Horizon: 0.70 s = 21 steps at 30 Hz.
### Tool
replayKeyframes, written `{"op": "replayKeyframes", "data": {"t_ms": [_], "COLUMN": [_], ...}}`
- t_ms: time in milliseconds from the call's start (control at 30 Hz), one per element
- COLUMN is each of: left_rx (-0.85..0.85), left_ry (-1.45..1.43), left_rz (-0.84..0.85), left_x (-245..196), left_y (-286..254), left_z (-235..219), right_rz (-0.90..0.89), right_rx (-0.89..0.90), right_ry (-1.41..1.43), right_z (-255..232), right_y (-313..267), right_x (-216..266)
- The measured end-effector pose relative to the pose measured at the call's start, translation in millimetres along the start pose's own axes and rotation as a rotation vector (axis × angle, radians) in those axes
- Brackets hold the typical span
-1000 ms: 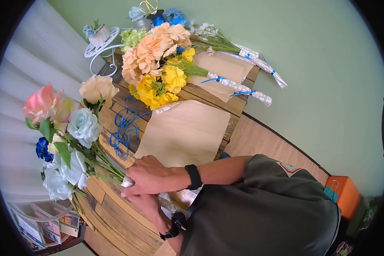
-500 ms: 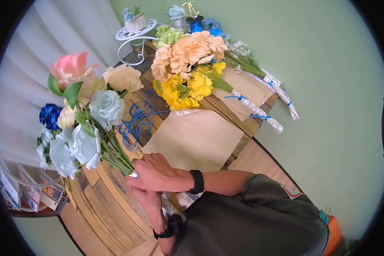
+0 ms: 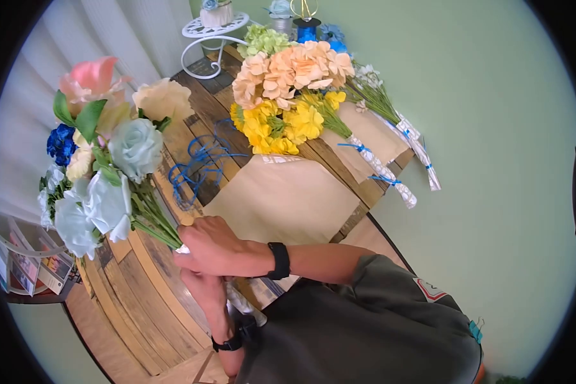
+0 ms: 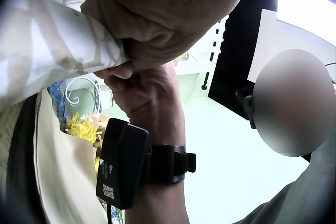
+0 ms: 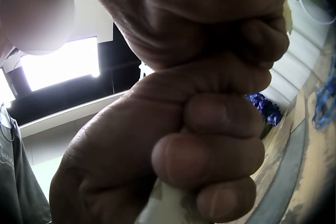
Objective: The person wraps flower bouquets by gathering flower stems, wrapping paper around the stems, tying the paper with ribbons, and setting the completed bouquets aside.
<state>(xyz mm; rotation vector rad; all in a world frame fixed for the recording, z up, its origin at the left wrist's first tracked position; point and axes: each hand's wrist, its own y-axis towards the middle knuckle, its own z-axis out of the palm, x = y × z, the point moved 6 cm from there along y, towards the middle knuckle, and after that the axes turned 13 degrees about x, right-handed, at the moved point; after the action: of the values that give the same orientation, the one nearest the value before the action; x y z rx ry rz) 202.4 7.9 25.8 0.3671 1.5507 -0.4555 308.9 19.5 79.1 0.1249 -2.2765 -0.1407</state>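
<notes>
A bouquet of artificial flowers point(image 3: 134, 150), with pink, cream, pale blue and dark blue blooms, leans toward the curtain at the left of the head view. My right hand point(image 3: 214, 246) grips its stems just below the bare green part, where a bit of white wrap shows. Directly beneath it, my left hand point(image 3: 205, 291) holds the wrapped handle point(image 3: 244, 307), whose lower end points at my body. In the left wrist view the white patterned wrap point(image 4: 58, 45) runs out of the fist. Curled fingers point(image 5: 226, 153) close round the handle in the right wrist view.
Brown paper point(image 3: 288, 205) lies on the wooden table point(image 3: 134, 301) beside tangled blue cord point(image 3: 198, 169). Behind are yellow flowers point(image 3: 281, 128), peach flowers point(image 3: 294, 70) and several wrapped handles tied in blue. A white metal stand point(image 3: 216, 25) and ribbon spool point(image 3: 306, 31) stand at the back.
The head view has swung. Both hands and the bouquet have shifted left relative to the brown paper and yellow flowers, still gripped. More of the wrapped handle shows below the left hand.
</notes>
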Motion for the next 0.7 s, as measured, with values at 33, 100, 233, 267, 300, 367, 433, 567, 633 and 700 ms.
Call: {"op": "replayKeyframes", "data": {"t_ms": [33,100,233,267,300,367,433,567,633,700], "left_rx": [0.004,-0.025,-0.006,-0.003,-0.003,0.001,-0.036,-0.044,-0.06,-0.051], "left_ry": [0.007,0.005,-0.013,-0.012,-0.001,0.01,0.039,0.086,-0.006,0.038], "left_rz": [0.002,0.027,0.025,0.031,0.018,-0.007,0.069,0.074,0.068,0.095], "left_x": [2.3,-2.6,-3.2,-0.9,4.2,4.5,-11.2,8.3,9.7,12.2], "left_y": [0.6,2.1,3.1,3.5,3.7,1.1,0.8,2.0,0.3,1.2], "left_z": [-0.6,3.8,2.7,0.8,-1.8,0.1,4.5,-8.2,-7.1,-8.4], "right_rz": [-0.004,-0.001,0.01,0.007,-0.001,0.0,-0.03,-0.032,-0.045,-0.055], "right_rx": [0.008,0.026,0.078,0.072,0.084,0.098,0.07,0.069,0.091,0.066], "right_ry": [-0.014,-0.012,-0.007,-0.01,0.008,0.033,0.01,-0.005,0.004,0.009], "right_z": [0.6,-1.6,3.2,2.8,4.1,7.3,6.0,4.6,2.7,5.4], "right_y": [1.3,2.6,7.1,8.3,8.8,7.4,8.2,9.6,8.7,7.9], "right_x": [-0.2,-0.6,-1.2,-2.0,-2.6,-3.0,-0.9,1.4,2.6,1.6]}}
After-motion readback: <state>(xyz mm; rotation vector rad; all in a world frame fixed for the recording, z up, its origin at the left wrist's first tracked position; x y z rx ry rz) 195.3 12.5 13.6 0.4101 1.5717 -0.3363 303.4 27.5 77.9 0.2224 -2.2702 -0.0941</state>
